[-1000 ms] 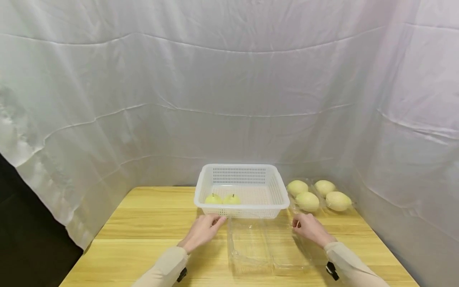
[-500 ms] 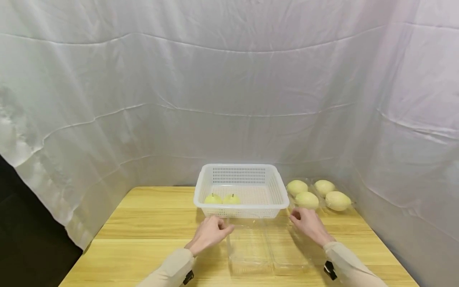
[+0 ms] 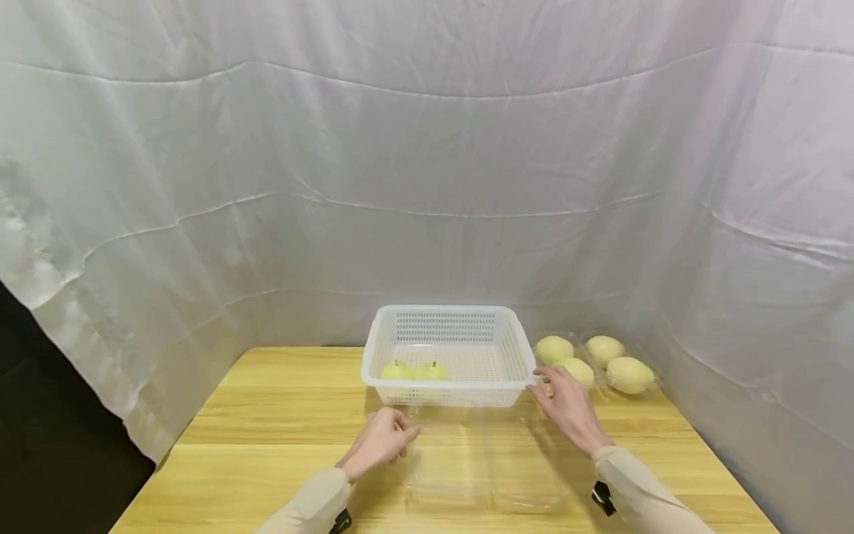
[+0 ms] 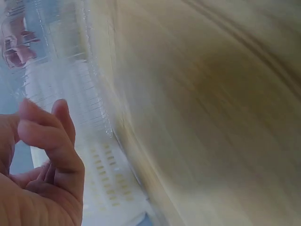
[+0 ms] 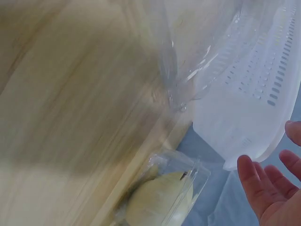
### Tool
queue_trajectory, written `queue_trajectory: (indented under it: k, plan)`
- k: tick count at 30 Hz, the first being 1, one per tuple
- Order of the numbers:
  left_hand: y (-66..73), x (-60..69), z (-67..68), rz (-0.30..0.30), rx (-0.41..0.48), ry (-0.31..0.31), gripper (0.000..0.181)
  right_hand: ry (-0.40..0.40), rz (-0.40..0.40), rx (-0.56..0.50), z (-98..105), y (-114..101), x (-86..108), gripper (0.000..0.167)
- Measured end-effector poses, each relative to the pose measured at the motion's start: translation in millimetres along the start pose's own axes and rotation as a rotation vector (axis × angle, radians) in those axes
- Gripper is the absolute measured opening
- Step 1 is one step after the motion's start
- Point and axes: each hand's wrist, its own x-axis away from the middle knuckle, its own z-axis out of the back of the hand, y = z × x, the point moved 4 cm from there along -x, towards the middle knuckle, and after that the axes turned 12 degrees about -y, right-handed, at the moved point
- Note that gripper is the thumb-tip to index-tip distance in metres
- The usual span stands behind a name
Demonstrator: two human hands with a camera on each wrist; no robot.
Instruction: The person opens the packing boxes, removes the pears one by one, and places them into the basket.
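Note:
A clear plastic clamshell container (image 3: 454,463) lies unfolded on the table, in front of a white perforated basket (image 3: 454,386). My left hand (image 3: 377,440) is at the container's left rear edge, fingers loosely curled; in the left wrist view nothing shows between the fingers of this hand (image 4: 54,162). By the basket's right front corner is my right hand (image 3: 568,409), fingers extended. The right wrist view shows this hand's fingertips (image 5: 250,176) close to the basket rim; whether they touch cannot be told. Two yellow-green pears (image 3: 415,370) sit inside the basket.
Behind my right hand, clear plastic packs hold several pale yellow fruits (image 3: 630,375); one such fruit (image 5: 160,200) shows a dark stem. A wooden table (image 3: 280,415) carries everything. Grey cloth (image 3: 467,163) hangs around the back and sides.
My right hand has moved away from the container to the basket's right corner, its fingers straightening. The container has shifted slightly left. My left hand has drawn back slightly left.

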Motion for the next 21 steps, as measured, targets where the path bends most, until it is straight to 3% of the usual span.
queue_trajectory:
  k: [7, 17, 21]
  plan:
    - [-13.6, 11.0, 12.3, 0.051, 0.067, -0.049, 0.058, -0.044, 0.069, 0.029, -7, -5, -3.4, 0.031]
    - [-31.1, 23.0, 44.2, 0.092, 0.03, -0.05, 0.056, -0.037, 0.11, 0.08, -16, -9, -5.4, 0.026]
    - [-37.3, 30.6, 59.1, 0.109, 0.004, -0.009, 0.053, -0.04, 0.097, 0.083, -15, -11, -6.1, 0.026]
